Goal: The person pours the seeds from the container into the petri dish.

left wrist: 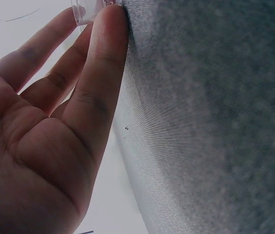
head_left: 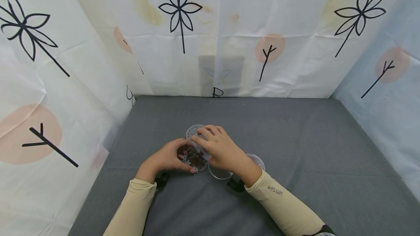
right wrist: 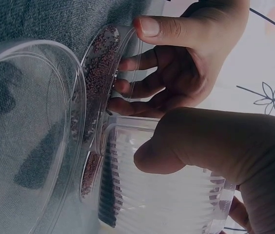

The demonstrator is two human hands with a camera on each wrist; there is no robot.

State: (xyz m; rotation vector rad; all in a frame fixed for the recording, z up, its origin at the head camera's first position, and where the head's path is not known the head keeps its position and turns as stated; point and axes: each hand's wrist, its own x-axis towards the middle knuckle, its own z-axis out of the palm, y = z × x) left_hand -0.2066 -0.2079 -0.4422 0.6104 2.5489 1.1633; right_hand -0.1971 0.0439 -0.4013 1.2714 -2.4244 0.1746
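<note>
My left hand (head_left: 168,157) grips the rim of a round clear petri dish (head_left: 195,159) between its thumb and fingers. Small dark reddish-brown grains (right wrist: 102,70) cover the bottom of that dish. Just to the right, my right hand (head_left: 223,150) pinches a clear ridged plastic piece (right wrist: 145,195), held tilted over the dish edge; its full shape is partly hidden by the hand. In the left wrist view, the left thumb (left wrist: 106,53) touches the clear dish wall at the top.
Another clear round dish (head_left: 220,176) sits right of the filled one, partly under my right hand. A further clear dish (head_left: 259,160) lies beyond my right wrist, and one more (head_left: 191,130) stands behind. Grey cloth (head_left: 295,130) covers the table, with patterned curtains (head_left: 229,17) around it.
</note>
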